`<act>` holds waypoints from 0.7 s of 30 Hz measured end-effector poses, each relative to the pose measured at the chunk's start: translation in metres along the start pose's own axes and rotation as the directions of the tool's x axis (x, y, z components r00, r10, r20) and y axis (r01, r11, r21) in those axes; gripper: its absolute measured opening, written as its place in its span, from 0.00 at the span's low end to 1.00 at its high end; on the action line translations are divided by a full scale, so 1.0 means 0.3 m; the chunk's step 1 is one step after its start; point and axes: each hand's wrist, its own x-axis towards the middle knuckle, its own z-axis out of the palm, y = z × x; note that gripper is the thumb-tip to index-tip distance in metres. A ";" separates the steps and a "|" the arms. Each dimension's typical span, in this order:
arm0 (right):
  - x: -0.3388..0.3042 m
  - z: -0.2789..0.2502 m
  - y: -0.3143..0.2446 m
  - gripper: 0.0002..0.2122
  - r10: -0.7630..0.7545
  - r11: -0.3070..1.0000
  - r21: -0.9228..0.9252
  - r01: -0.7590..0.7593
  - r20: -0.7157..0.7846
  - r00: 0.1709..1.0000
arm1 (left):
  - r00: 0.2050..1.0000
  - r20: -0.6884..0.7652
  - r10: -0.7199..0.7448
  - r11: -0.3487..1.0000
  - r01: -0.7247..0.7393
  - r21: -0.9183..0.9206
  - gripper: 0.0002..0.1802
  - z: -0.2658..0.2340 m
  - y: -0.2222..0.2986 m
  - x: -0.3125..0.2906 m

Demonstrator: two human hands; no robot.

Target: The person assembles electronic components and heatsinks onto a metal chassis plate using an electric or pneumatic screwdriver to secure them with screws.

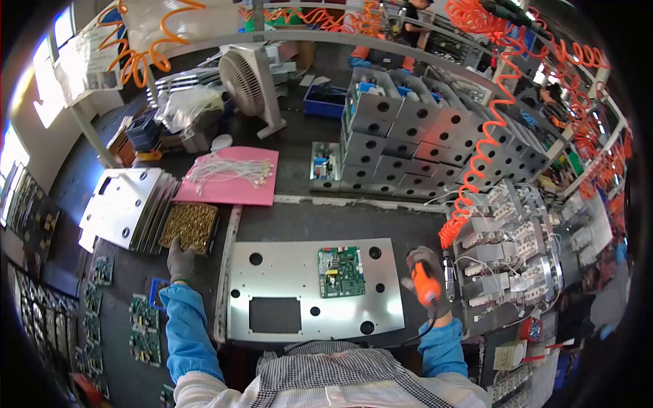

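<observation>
My left hand (181,263), in a grey glove, reaches to the near edge of a tray (167,249) of small brass-coloured fasteners (192,224). Its fingers look apart, with the tips at the fasteners. My right hand (416,266), also gloved, is closed round an orange electric screwdriver (426,284), held right of the panel. Between my hands lies a flat silver metal panel (282,275) with round holes and a rectangular cutout. A green circuit board (342,272) rests on its upper right part.
Silver panels (122,207) are stacked at left, near loose circuit boards (144,326). White cables (228,170) lie on a pink sheet (262,187). Metal boxes (401,146) and a fan (245,81) stand behind. Wired metal parts (510,245) and an orange coiled hose (486,149) are at right.
</observation>
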 end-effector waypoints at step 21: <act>0.010 -0.163 0.455 0.23 0.579 0.479 -0.750 0.456 0.660 0.478 | 0.937 0.309 0.164 0.910 -0.264 0.318 0.12 0.134 -0.005 0.318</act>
